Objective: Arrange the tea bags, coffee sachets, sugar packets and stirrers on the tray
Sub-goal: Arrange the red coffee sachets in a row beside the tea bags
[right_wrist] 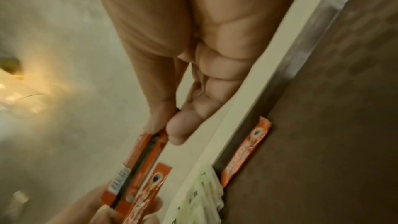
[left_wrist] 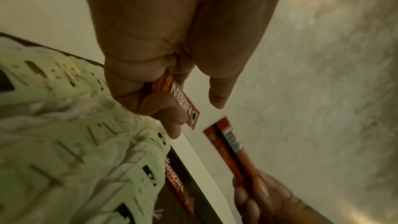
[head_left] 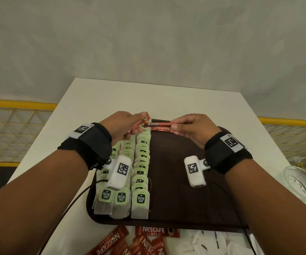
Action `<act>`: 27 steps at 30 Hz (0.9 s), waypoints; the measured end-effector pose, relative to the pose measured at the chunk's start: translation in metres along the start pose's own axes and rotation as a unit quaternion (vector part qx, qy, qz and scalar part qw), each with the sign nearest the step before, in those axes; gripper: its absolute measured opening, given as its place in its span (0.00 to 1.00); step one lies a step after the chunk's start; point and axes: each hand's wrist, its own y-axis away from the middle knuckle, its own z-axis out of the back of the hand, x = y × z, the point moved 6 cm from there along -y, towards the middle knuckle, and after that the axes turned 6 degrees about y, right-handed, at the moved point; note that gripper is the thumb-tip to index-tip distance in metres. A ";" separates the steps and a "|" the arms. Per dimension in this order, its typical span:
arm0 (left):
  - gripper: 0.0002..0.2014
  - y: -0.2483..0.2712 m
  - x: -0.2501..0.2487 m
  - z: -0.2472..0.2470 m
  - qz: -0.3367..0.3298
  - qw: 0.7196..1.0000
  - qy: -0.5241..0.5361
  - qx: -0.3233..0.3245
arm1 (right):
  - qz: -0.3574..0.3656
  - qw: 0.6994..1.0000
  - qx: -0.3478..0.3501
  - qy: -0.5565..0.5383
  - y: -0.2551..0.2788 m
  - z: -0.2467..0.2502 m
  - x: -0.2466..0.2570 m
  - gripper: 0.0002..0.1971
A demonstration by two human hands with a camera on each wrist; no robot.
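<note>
Tea bag tags [head_left: 140, 199], green, front of the rows on the tray: "McCoy teas". Red sachet lying flat at the tray's far edge [head_left: 160, 129]: "NESCAFÉ CLASSIC". Loose red sachets on the tabletop [head_left: 153, 231], near side: "NESCAFÉ CLASSIC". Wrist-band markers [head_left: 192, 168]: black-and-white square codes, no lettering

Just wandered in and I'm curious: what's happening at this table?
A person is laying out drink supplies on a dark tray. Rows of tea bags already fill its left side, and one coffee sachet lies at the far edge. The left hand and right hand each hold another red sachet above it.
</note>
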 end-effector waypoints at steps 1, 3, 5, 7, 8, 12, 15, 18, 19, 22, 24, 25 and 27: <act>0.23 0.001 0.001 -0.004 0.012 1.000 0.004 0.017 | 0.029 0.999 -0.005 0.028 0.002 -0.003 0.006 0.07; 0.20 0.004 0.001 -0.011 0.032 0.998 0.014 0.056 | 0.079 0.992 -0.022 0.097 0.005 -0.007 0.014 0.08; 0.12 0.005 0.000 -0.014 0.037 0.996 0.040 0.075 | 0.110 0.984 -0.026 0.140 0.008 -0.010 0.018 0.09; 0.09 0.005 -0.003 -0.012 0.024 0.995 0.076 0.058 | 0.113 0.983 -0.021 0.142 0.011 -0.011 0.016 0.12; 0.12 0.004 -0.005 -0.009 0.004 0.996 0.075 0.039 | 0.101 0.986 -0.014 0.131 0.012 -0.011 0.013 0.13; 0.18 0.006 -0.018 -0.008 -0.113 0.993 -0.026 -0.004 | 0.031 0.999 -0.001 0.011 0.013 -0.013 0.003 0.14; 0.17 0.007 -0.018 -0.013 -0.134 0.988 -0.072 -0.004 | -0.005 0.999 -0.050 0.003 0.011 -0.006 -0.004 0.10; 0.13 0.005 -0.016 -0.011 -0.126 0.988 -0.088 -0.034 | -0.056 0.995 -0.079 0.019 0.010 0.005 -0.016 0.07; 0.10 0.004 -0.014 -0.009 -0.116 0.990 -0.071 -0.047 | -0.077 0.993 -0.089 0.010 0.011 0.010 -0.021 0.07; 0.07 0.003 -0.011 0.001 -0.089 0.993 -0.020 -0.075 | -0.136 0.985 -0.107 0.017 0.010 0.025 -0.041 0.04; 0.07 0.004 -0.010 0.005 -0.089 0.992 -0.015 -0.085 | -0.163 0.977 -0.114 0.071 0.005 0.029 -0.049 0.05; 0.07 0.004 -0.010 0.006 -0.090 0.992 -0.018 -0.087 | -0.172 0.972 -0.118 0.105 0.002 0.029 -0.050 0.06; 0.04 0.004 -0.009 0.005 -0.090 0.993 -0.012 -0.080 | -0.187 0.961 -0.125 0.160 -0.004 0.025 -0.051 0.08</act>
